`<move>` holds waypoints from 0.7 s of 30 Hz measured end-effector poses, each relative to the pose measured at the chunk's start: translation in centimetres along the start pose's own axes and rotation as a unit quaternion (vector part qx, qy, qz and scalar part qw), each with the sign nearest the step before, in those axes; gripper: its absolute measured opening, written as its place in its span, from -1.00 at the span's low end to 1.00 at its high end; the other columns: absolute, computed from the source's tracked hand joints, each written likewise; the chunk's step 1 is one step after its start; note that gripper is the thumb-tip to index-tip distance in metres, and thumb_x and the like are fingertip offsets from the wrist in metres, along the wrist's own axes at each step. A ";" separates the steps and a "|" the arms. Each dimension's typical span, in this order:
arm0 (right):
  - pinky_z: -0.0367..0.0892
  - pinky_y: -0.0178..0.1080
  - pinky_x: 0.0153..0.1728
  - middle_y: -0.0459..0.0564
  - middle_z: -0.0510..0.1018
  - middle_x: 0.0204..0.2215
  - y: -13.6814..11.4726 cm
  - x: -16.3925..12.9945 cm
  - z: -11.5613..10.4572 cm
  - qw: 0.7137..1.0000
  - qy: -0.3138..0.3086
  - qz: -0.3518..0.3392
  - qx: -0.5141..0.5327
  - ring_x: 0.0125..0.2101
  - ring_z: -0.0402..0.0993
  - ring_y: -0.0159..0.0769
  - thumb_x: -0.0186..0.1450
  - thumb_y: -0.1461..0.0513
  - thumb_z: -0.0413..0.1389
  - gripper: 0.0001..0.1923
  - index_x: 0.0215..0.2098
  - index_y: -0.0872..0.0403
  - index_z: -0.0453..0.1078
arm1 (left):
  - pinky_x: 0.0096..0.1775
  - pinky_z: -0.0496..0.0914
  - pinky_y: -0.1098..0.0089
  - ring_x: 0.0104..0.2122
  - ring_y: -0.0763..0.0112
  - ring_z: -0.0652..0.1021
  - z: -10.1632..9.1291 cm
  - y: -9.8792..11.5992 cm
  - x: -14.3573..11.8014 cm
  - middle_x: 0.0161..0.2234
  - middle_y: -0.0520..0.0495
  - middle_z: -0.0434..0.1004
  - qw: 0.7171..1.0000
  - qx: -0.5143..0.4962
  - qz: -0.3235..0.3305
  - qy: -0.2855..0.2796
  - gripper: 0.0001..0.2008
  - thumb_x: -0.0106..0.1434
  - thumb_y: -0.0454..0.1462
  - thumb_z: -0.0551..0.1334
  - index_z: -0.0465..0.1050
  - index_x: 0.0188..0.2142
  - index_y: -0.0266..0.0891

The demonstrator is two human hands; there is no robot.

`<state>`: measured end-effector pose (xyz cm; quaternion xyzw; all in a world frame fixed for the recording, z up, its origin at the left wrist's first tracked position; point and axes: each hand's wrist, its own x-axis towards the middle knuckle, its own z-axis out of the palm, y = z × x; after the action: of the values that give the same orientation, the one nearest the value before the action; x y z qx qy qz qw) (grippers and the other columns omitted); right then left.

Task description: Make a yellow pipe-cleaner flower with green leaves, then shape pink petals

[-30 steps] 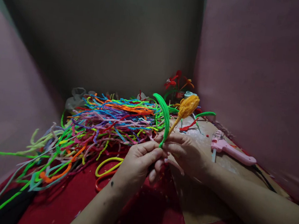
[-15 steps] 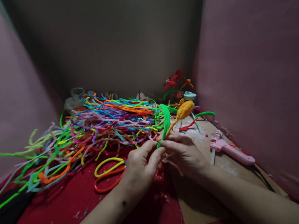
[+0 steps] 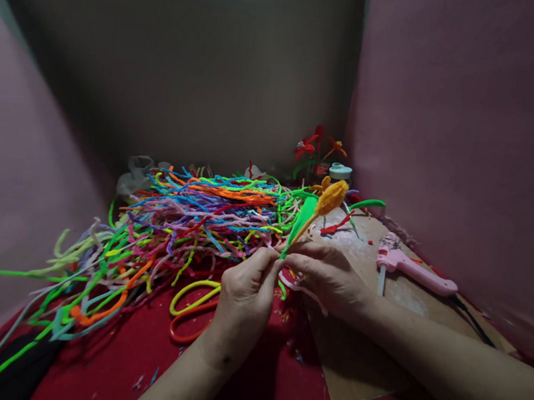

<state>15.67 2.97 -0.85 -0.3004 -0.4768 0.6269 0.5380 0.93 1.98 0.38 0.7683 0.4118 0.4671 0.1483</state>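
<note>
Between both hands: green leaf [image 3: 304,215]; left hand [image 3: 246,293], right hand [image 3: 330,276] pinching base.

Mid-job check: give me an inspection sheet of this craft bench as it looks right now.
Surface: red cloth, with a cardboard sheet at right.
Job's things: orange bud on a stem with a green leaf piece, both pinched between the hands.
Clutter: heap of coloured pipe cleaners; yellow and orange loops; scraps.
Hands: left hand and right hand meet at the stem's base.
Cables: dark cord from the pink glue gun.
Surroundings: pink walls; red flowers at the back corner.
</note>
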 end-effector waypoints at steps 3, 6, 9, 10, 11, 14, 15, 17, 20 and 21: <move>0.28 -0.30 -0.35 -0.08 0.50 -0.23 -0.2 -0.3 -0.3 1.000 0.008 -0.001 -0.023 -0.28 0.39 -0.35 0.10 0.22 0.23 -0.80 -0.27 -0.04 0.52 | -0.50 0.19 0.56 -0.58 0.59 0.29 -0.1 0.4 0.1 -0.58 0.09 0.29 0.994 -0.080 -0.072 -0.015 -0.87 0.22 -0.30 0.14 0.40 -0.43 -0.25; 0.27 -0.30 -0.32 -0.10 0.51 -0.26 -0.2 -0.2 -0.5 1.000 -0.002 -0.004 -0.031 -0.25 0.39 -0.34 0.08 0.25 0.24 -0.75 -0.24 -0.06 0.52 | -0.57 0.12 0.56 -0.63 0.62 0.21 -0.2 0.6 0.3 -0.63 0.11 0.22 0.970 -0.184 -0.153 -0.042 -0.86 0.19 -0.26 0.16 0.40 -0.46 -0.26; 0.25 -0.26 -0.20 -0.10 0.51 -0.32 -0.2 0.2 -0.4 0.999 -0.018 -0.028 -0.025 -0.21 0.37 -0.33 0.10 0.26 0.23 -0.84 -0.31 -0.01 0.53 | -0.62 0.04 0.57 -0.68 0.65 0.15 -0.4 0.8 0.7 -0.68 0.14 0.17 0.929 -0.286 -0.223 -0.073 -0.84 0.16 -0.24 0.20 0.37 -0.50 -0.28; 0.24 -0.24 -0.18 -0.10 0.51 -0.34 -0.2 0.3 -0.3 0.999 -0.022 -0.034 -0.016 -0.22 0.37 -0.32 0.12 0.25 0.22 -0.88 -0.33 0.00 0.53 | -0.63 0.02 0.58 -0.69 0.66 0.14 -0.5 0.9 0.8 -0.69 0.14 0.17 0.913 -0.316 -0.243 -0.084 -0.83 0.15 -0.23 0.21 0.36 -0.51 -0.29; 0.24 -0.22 -0.17 -0.10 0.51 -0.35 -0.3 0.4 -0.3 0.999 -0.026 -0.038 -0.006 -0.23 0.38 -0.32 0.13 0.25 0.21 -0.89 -0.34 0.00 0.53 | -0.65 0.01 0.58 -0.70 0.68 0.14 -0.7 0.9 0.9 -0.70 0.14 0.18 0.897 -0.345 -0.260 -0.094 -0.82 0.14 -0.23 0.22 0.34 -0.52 -0.29; 0.24 -0.18 -0.14 -0.08 0.52 -0.37 -0.5 0.5 0.0 0.997 -0.042 -0.063 0.010 -0.25 0.38 -0.31 0.12 0.27 0.22 -0.88 -0.34 0.01 0.54 | -0.67 -0.01 0.59 -0.74 0.70 0.13 -0.9 0.8 1.1 -0.71 0.13 0.22 0.846 -0.428 -0.290 -0.129 -0.78 0.13 -0.24 0.24 0.29 -0.55 -0.30; 0.23 -0.18 -0.12 -0.07 0.52 -0.36 -0.6 0.4 0.1 0.997 -0.048 -0.067 0.012 -0.24 0.38 -0.31 0.12 0.28 0.21 -0.87 -0.33 0.01 0.54 | -0.68 -0.01 0.60 -0.75 0.71 0.12 -1.0 0.7 1.1 -0.71 0.13 0.22 0.828 -0.455 -0.295 -0.144 -0.77 0.14 -0.24 0.24 0.28 -0.56 -0.30; 0.20 -0.18 -0.07 -0.07 0.52 -0.34 -0.8 0.2 0.1 0.996 -0.062 -0.059 0.017 -0.23 0.38 -0.34 0.14 0.29 0.20 -0.84 -0.29 0.01 0.54 | -0.70 -0.02 0.61 -0.77 0.72 0.08 -1.0 0.5 1.0 -0.72 0.14 0.21 0.786 -0.510 -0.303 -0.175 -0.79 0.15 -0.24 0.23 0.30 -0.53 -0.30; 0.20 -0.19 -0.06 -0.07 0.51 -0.30 -0.9 -0.1 0.1 0.994 -0.102 -0.017 0.041 -0.23 0.38 -0.36 0.17 0.29 0.17 -0.82 -0.24 0.01 0.52 | -0.72 -0.03 0.63 -0.79 0.75 0.00 -0.8 0.1 0.8 -0.74 0.18 0.14 0.722 -0.577 -0.317 -0.211 -0.85 0.14 -0.25 0.24 0.36 -0.44 -0.31; 0.20 -0.19 -0.06 -0.06 0.51 -0.30 -0.9 -0.2 0.2 0.992 -0.112 -0.010 0.050 -0.23 0.39 -0.36 0.18 0.28 0.17 -0.83 -0.25 0.01 0.52 | -0.72 -0.03 0.63 -0.79 0.75 -0.01 -0.8 0.0 0.7 -0.74 0.19 0.12 0.708 -0.591 -0.319 -0.219 -0.86 0.14 -0.25 0.24 0.37 -0.43 -0.31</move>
<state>15.92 2.70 0.00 -0.1964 -0.5048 0.6744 0.5018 0.40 2.43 1.17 0.4275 0.2281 0.3582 0.7981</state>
